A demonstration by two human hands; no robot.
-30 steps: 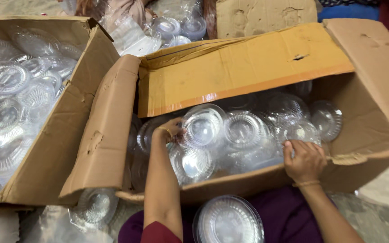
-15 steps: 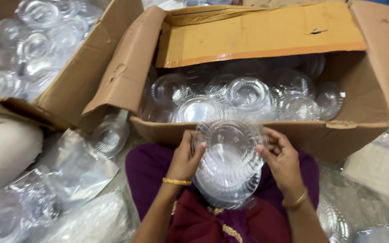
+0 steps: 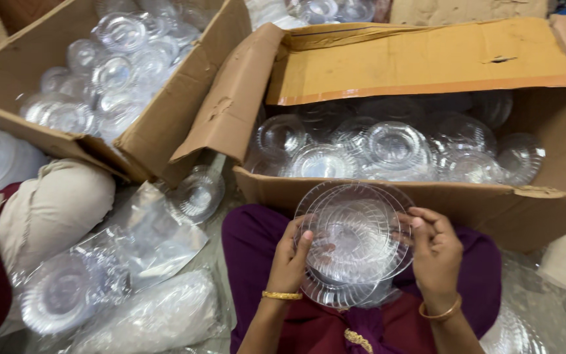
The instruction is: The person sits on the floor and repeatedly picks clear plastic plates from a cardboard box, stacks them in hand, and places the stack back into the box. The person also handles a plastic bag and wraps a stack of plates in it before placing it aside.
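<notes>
A small stack of clear ribbed plastic plates point(image 3: 352, 239) rests over my lap, held from both sides. My left hand point(image 3: 289, 259) grips its left edge, thumb on the top plate. My right hand point(image 3: 435, 252) grips the right edge with fingers curled over the rim. Just beyond the plates stands an open cardboard box point(image 3: 394, 196) holding several clear plastic bowls point(image 3: 394, 144).
A second open cardboard box point(image 3: 145, 141) of clear bowls sits at the upper left. A loose clear bowl point(image 3: 198, 193) lies between the boxes. Plastic bags with more clear ware point(image 3: 99, 288) lie at the lower left, beside another person's knee point(image 3: 50, 210).
A second ago both hands were reaching into the box of bowls. They have since come back to my lap and hold the plate stack, which now sits slightly higher and tilted.
</notes>
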